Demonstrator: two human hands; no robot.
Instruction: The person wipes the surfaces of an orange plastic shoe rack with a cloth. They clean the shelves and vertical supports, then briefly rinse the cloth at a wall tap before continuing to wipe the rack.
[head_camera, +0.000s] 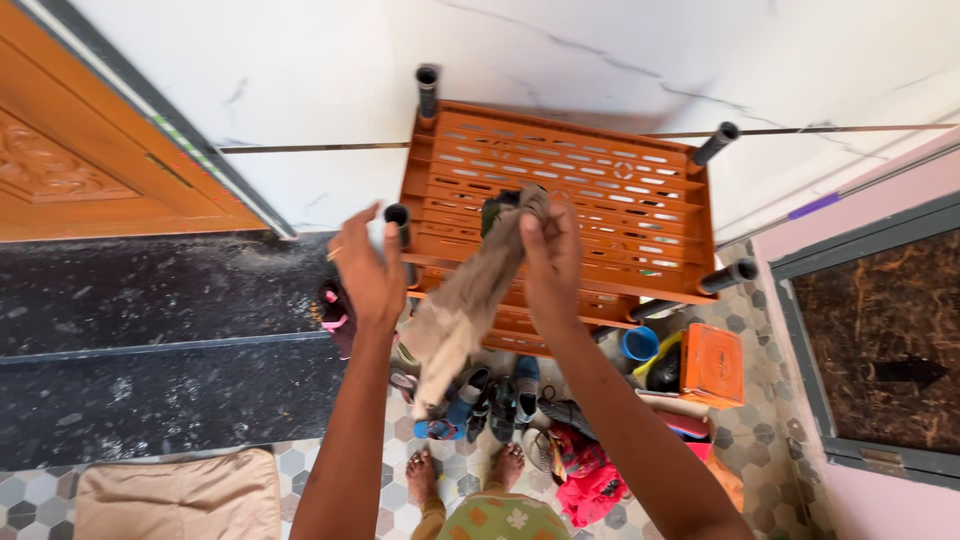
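An orange slatted plastic rack (590, 190) with black corner tubes stands against the white wall in front of me. My right hand (548, 250) is raised over its top shelf and grips a beige cloth (460, 310) that hangs down toward the floor. My left hand (368, 268) is held up with fingers spread at the rack's left front corner, beside the cloth but not gripping it. A dark bundle (497, 208) shows on the shelf just behind the cloth's top.
Several shoes and sandals (490, 400) lie under the rack near my bare feet. An orange box (712, 362), a blue tub (640, 343) and a red cloth (590, 480) sit to the right. A beige mat (180, 495) lies lower left; a wooden door (80, 160) is upper left.
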